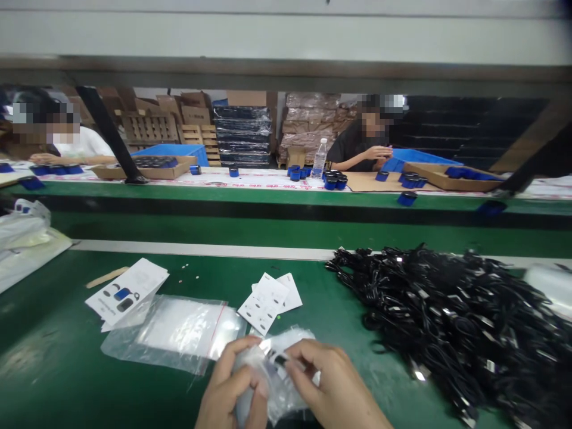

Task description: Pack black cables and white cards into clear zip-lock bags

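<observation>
Low in the middle of the head view, I hold a crinkled clear plastic bag (290,396) between both hands. My left hand (236,384) is closed around its left side, thumb and fingers bunched. My right hand (335,381) pinches its upper right part, where a small dark and white piece shows between the fingertips; its kind is unclear. Just beyond the hands lie white printed cards (264,302). To their left are flat clear zip bags (179,328) and a stack of printed leaflets (127,295).
A big heap of black USB cables (447,322) covers the right side. White plastic bags (27,238) lie at the left edge. Across the green bench, two people sit behind blue-and-black round parts (335,180), cardboard trays (147,168) and a bottle (320,159). A beam crosses overhead.
</observation>
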{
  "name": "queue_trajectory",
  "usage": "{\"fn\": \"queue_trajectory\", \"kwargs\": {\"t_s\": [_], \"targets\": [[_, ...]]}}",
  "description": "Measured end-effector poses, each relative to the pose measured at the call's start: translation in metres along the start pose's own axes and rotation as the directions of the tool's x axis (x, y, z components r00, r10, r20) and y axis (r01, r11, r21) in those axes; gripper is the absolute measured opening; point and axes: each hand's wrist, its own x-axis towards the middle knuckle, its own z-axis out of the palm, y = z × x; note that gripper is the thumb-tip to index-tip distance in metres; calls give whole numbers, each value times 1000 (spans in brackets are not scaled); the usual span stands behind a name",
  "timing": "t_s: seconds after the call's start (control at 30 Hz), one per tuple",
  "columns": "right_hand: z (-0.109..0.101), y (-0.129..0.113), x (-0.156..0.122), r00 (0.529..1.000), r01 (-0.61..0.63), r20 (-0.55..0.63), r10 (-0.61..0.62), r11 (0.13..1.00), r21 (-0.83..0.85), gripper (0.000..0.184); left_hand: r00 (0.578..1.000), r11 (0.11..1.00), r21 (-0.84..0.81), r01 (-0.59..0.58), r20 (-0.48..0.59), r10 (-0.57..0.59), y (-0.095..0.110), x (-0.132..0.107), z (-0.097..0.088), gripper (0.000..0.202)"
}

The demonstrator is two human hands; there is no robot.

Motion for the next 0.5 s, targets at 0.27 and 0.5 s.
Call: {"fn": "queue_trajectory", "kwargs": {"t_s": [0.27,0.5], "targets": [[-7,-6,-22,980,-18,-185,72,960,280,25,935,795,497,-349,136,326,-5,16,-27,4],[-3,6,-24,946,-20,-322,34,999,48,22,957,808,516,-285,102,273,10,11,-1,20]]}}
